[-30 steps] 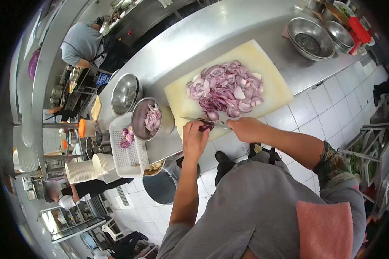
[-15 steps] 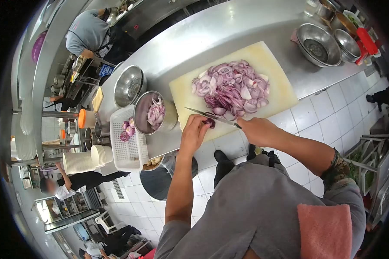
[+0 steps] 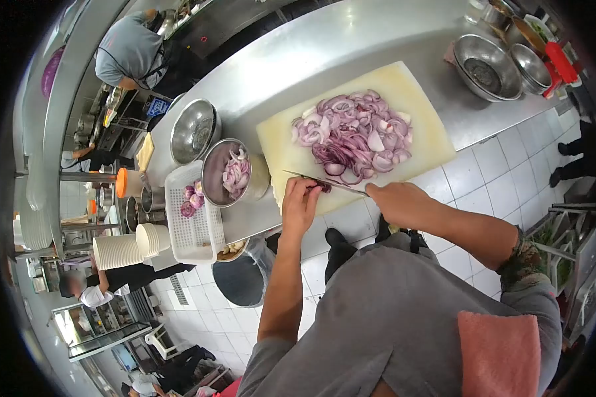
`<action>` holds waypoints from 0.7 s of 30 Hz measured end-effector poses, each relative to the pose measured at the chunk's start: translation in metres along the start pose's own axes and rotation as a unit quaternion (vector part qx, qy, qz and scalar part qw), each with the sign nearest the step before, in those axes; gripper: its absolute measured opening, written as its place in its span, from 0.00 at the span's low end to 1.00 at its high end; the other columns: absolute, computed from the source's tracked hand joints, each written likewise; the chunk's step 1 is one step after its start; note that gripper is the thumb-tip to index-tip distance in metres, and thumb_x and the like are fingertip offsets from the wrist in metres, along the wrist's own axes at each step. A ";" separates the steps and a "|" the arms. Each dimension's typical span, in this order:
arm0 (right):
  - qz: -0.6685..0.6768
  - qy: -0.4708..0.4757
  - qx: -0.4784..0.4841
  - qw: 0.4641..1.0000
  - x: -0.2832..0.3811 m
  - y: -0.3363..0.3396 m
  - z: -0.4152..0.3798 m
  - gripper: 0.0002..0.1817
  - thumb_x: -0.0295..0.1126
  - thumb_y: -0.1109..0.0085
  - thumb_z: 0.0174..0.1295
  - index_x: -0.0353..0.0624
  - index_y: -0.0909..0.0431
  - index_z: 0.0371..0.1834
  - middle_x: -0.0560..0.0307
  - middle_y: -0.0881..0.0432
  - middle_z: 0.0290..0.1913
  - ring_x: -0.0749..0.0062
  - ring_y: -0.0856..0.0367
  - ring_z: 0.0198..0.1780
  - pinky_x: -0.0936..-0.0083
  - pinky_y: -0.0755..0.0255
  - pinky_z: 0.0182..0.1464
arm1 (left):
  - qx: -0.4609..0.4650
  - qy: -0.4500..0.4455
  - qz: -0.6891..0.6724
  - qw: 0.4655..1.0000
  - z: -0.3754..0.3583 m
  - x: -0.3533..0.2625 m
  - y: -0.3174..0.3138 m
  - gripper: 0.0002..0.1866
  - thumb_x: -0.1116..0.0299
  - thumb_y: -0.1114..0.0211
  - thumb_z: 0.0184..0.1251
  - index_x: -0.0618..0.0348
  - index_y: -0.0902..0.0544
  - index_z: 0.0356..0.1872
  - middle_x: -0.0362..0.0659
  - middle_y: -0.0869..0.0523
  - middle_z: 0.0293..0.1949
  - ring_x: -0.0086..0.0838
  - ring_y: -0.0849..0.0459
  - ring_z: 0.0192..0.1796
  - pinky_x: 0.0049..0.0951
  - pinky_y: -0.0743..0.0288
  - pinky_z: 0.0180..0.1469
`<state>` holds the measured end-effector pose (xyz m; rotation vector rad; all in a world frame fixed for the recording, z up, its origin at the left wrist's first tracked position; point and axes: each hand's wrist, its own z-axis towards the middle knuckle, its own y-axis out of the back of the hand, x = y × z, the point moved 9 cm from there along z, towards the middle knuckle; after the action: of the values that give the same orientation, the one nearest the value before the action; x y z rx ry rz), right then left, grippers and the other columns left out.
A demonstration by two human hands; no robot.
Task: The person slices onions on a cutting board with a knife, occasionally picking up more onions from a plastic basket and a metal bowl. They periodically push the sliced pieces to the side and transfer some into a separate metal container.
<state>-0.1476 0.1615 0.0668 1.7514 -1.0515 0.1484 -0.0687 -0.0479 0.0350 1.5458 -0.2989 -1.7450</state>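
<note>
My right hand [image 3: 393, 200] is closed round the handle of a kitchen knife [image 3: 331, 183], its blade pointing left over the front of the cutting board [image 3: 278, 142]. Fingers curled, my left hand [image 3: 300, 200] grips a piece of red onion [image 3: 324, 188] right against the blade. The blade and fingers hide part of that piece. Just beyond the knife, a large heap of sliced red onion [image 3: 357, 132] covers the middle of the board. To the left, a steel pot [image 3: 258, 177] holds more onion slices [image 3: 236, 173].
A white plastic basket [image 3: 198, 233] with several peeled red onions [image 3: 192, 198] stands left of the pot, near a steel bowl [image 3: 193, 132]. More steel bowls [image 3: 483, 69] sit at the right end of the steel table [image 3: 278, 63]. Another person [image 3: 131, 53] works across the table.
The knife blade has dropped slightly onto the onion piece, and my left hand has shifted a little with it. At the far right, a person's legs have come further into view.
</note>
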 end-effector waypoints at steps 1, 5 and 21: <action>0.004 0.004 -0.013 1.000 -0.001 -0.004 0.002 0.17 0.25 0.51 0.69 0.36 0.28 0.59 0.35 0.13 0.41 0.38 0.12 0.46 0.43 0.20 0.47 | -0.004 -0.004 0.002 1.000 0.002 -0.001 0.000 0.09 0.73 0.28 0.72 0.64 0.16 0.48 0.50 0.18 0.47 0.42 0.13 0.44 0.37 0.17 0.48; -0.002 0.025 -0.062 0.998 -0.016 -0.028 0.038 0.16 0.24 0.50 0.68 0.36 0.29 0.59 0.34 0.14 0.41 0.37 0.12 0.46 0.43 0.21 0.47 | -0.012 -0.015 -0.002 1.000 0.008 -0.003 -0.001 0.08 0.73 0.29 0.73 0.65 0.16 0.48 0.50 0.18 0.46 0.42 0.13 0.44 0.37 0.17 0.48; 0.021 0.009 -0.017 1.000 0.012 0.005 0.006 0.16 0.23 0.50 0.67 0.34 0.28 0.58 0.34 0.14 0.39 0.38 0.12 0.45 0.45 0.21 0.47 | -0.047 -0.028 0.017 0.998 -0.003 -0.005 0.008 0.05 0.77 0.31 0.72 0.65 0.16 0.45 0.52 0.15 0.44 0.46 0.14 0.45 0.39 0.18 0.48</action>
<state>-0.1461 0.1490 0.0743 1.6940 -1.0720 0.1720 -0.0634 -0.0493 0.0434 1.4202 -0.2661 -1.7528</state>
